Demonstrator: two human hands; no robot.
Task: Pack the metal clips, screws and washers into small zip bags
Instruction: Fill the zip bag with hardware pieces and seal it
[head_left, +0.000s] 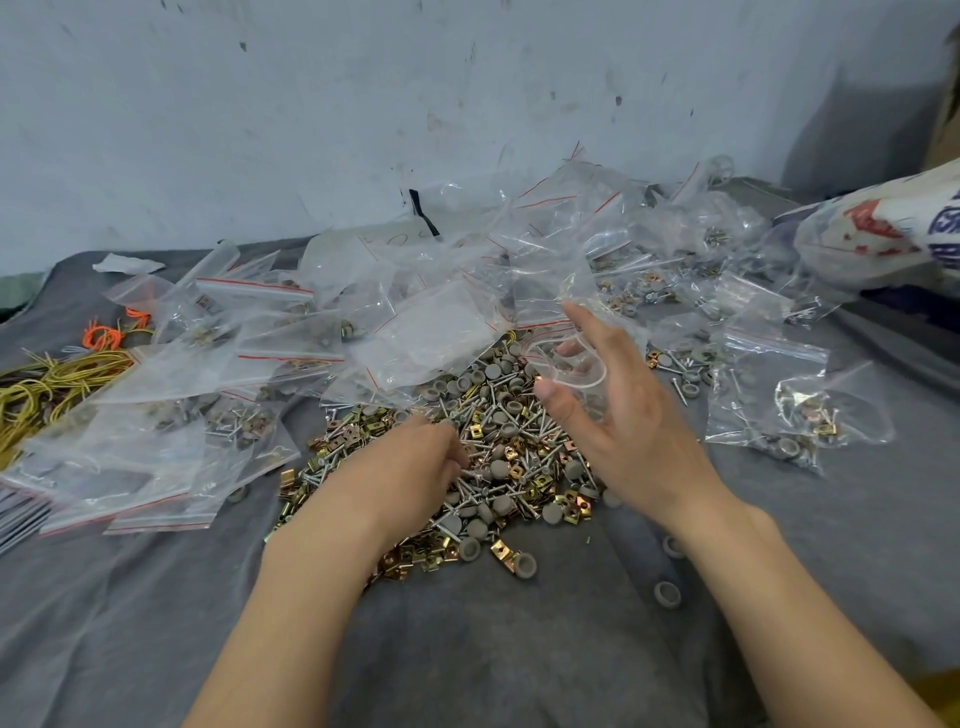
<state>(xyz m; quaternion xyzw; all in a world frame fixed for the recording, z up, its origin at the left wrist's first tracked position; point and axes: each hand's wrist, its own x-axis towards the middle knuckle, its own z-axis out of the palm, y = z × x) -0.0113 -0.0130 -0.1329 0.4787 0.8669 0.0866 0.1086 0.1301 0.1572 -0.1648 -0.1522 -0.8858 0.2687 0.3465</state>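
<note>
A clear zip bag (551, 293) is pinched open by the right hand (626, 415) over the hardware pile (519, 470) on the surface (467, 649); the left hand (415, 462) is dug in, fingers curled, hold not discernible

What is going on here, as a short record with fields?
Surface: grey cloth
Loose parts: heap of brass-coloured metal clips, silver screws and grey round washers, centre
Left hand: fingers curled into the heap
Right hand: holds small clear plastic zip bag, mouth open
Packed bags: clear filled bags, right
</note>
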